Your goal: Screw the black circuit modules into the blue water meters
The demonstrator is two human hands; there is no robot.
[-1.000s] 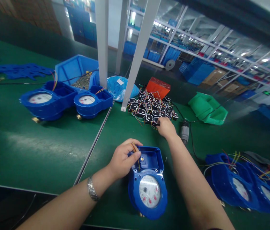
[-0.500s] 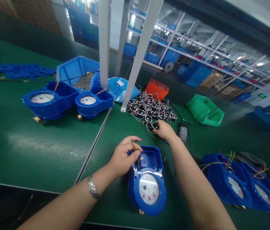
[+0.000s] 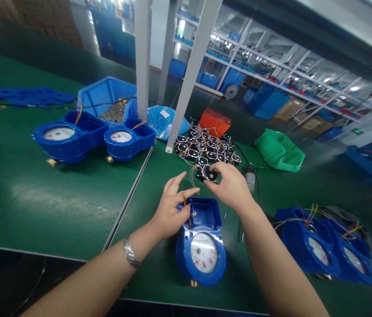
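Note:
A blue water meter [image 3: 202, 259] stands upright before me, its dial facing up and its open rectangular compartment [image 3: 206, 213] at the far end. My left hand [image 3: 171, 211] is at the compartment's left wall, fingers spread and thumb apart from the index finger. Thin orange wires [image 3: 185, 200] from the meter run across that index finger. Above and beyond the compartment, my right hand [image 3: 230, 187] pinches a small black motor unit [image 3: 210, 175] between thumb and fingers. Coloured wires [image 3: 192, 174] trail from the unit's left side.
Behind are several black wired units [image 3: 206, 147], an orange bin [image 3: 215, 122] and a green bin [image 3: 280, 149]. Two meters [image 3: 59, 134] stand left by a blue screw bin [image 3: 107, 90]; more meters [image 3: 318, 251] stand right. A cylindrical tool [image 3: 249, 178] lies beyond my right forearm. Metal posts [image 3: 194, 66] rise behind.
My right hand has lifted the motor unit from the near edge of the pile and brought it slightly left and nearer. My left fingers have spread wider.

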